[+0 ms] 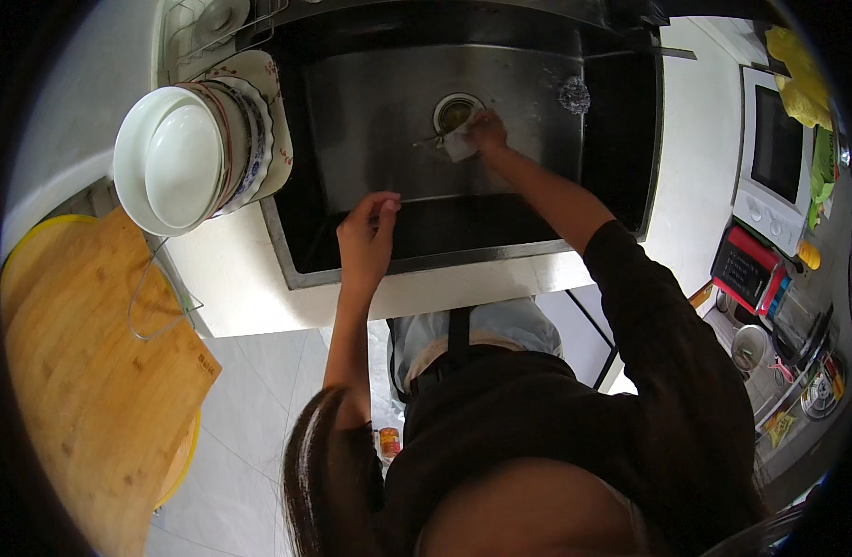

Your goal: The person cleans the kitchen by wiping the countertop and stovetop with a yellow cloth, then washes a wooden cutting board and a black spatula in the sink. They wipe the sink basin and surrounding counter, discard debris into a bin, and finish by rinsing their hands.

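My right hand [487, 131] reaches into the dark sink [384, 104] and grips a thin white wipe or piece of paper [459, 147] at the right edge of the round drain [458, 111]. Small greenish scraps [433, 141] lie just left of the wipe, by the drain's lower rim. Over the sink's front edge hovers my left hand [367, 233], its fingers loosely curled and nothing visible in them. A steel wool scrubber [574, 95] rests on the right side of the basin.
Stacked white bowls and patterned plates [182, 163] stand at the sink's left corner. Below them a large wooden cutting board [99, 362] juts out beside a wire loop [137, 306]. On the right are a white microwave [774, 160] and a red-edged box [746, 268].
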A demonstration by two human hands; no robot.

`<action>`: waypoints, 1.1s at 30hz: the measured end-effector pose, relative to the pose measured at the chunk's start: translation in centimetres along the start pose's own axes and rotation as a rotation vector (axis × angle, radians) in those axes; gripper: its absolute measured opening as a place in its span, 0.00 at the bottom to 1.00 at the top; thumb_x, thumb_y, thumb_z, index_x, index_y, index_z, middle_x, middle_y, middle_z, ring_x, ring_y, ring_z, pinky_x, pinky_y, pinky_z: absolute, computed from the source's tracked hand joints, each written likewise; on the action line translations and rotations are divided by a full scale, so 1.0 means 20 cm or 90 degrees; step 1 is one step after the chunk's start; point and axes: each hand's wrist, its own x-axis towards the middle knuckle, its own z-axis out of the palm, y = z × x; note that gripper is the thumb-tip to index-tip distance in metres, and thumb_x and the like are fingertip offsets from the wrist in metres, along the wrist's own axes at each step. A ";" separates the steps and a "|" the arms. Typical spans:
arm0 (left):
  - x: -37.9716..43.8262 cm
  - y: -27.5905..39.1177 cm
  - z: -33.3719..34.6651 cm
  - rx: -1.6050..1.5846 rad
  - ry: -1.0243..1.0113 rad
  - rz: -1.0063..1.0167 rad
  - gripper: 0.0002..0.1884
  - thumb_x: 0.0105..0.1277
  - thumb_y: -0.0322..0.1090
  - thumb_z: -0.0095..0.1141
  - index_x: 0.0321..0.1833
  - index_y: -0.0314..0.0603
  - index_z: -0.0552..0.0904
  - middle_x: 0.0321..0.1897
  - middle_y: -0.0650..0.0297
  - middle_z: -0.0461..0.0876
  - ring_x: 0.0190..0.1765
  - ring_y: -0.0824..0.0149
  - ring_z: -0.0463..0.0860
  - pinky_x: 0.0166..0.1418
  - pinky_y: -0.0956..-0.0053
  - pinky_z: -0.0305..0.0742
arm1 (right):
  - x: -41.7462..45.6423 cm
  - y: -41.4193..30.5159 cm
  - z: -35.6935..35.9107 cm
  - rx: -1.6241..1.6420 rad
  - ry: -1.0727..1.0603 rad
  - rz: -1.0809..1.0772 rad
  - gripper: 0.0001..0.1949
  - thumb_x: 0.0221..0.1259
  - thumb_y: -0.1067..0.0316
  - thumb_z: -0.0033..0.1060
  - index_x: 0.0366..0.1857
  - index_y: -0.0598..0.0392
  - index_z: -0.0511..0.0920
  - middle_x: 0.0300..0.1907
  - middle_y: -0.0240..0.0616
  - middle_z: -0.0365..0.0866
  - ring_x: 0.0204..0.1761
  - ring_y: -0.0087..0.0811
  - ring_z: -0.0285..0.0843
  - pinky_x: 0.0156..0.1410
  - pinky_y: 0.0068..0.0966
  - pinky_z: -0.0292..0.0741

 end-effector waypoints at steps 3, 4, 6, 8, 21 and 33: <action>0.00 0.00 0.00 0.009 0.017 -0.002 0.07 0.66 0.31 0.51 0.41 0.36 0.81 0.31 0.59 0.84 0.33 0.72 0.82 0.36 0.80 0.75 | 0.01 0.09 -0.13 0.232 0.012 -0.047 0.09 0.54 0.75 0.55 0.38 0.52 0.70 0.37 0.36 0.75 0.40 0.32 0.76 0.46 0.29 0.73; 0.00 0.00 0.00 0.016 0.021 -0.005 0.07 0.66 0.31 0.51 0.41 0.36 0.81 0.31 0.59 0.84 0.33 0.71 0.82 0.36 0.79 0.75 | -0.04 0.08 -0.16 0.137 -0.014 -0.158 0.09 0.54 0.75 0.55 0.39 0.54 0.70 0.38 0.39 0.75 0.41 0.36 0.76 0.46 0.31 0.73; -0.01 -0.01 -0.01 0.028 0.025 -0.010 0.07 0.66 0.30 0.52 0.40 0.36 0.81 0.31 0.59 0.84 0.33 0.71 0.82 0.36 0.79 0.75 | -0.20 0.09 -0.20 -0.055 -0.062 -0.377 0.10 0.52 0.76 0.55 0.40 0.56 0.72 0.39 0.45 0.74 0.42 0.43 0.75 0.48 0.36 0.73; -0.01 -0.04 0.00 0.023 0.022 -0.032 0.07 0.66 0.30 0.52 0.40 0.36 0.81 0.31 0.59 0.84 0.33 0.71 0.83 0.36 0.79 0.75 | -0.30 0.10 -0.09 -0.097 -0.106 -0.565 0.13 0.48 0.77 0.56 0.41 0.56 0.73 0.43 0.46 0.73 0.45 0.46 0.73 0.48 0.36 0.74; -0.02 0.01 0.05 0.016 0.009 -0.006 0.07 0.66 0.32 0.52 0.40 0.37 0.81 0.30 0.58 0.83 0.32 0.70 0.82 0.36 0.77 0.75 | -0.18 0.09 0.12 -0.213 0.057 -0.581 0.17 0.49 0.72 0.55 0.47 0.51 0.77 0.40 0.44 0.72 0.45 0.44 0.72 0.49 0.37 0.72; -0.07 -0.03 0.06 -0.007 0.011 -0.016 0.07 0.65 0.30 0.51 0.40 0.36 0.81 0.30 0.58 0.83 0.31 0.70 0.81 0.36 0.77 0.75 | -0.23 -0.14 0.20 -0.230 -0.124 -0.713 0.15 0.55 0.72 0.51 0.48 0.53 0.75 0.42 0.46 0.70 0.47 0.46 0.70 0.51 0.37 0.70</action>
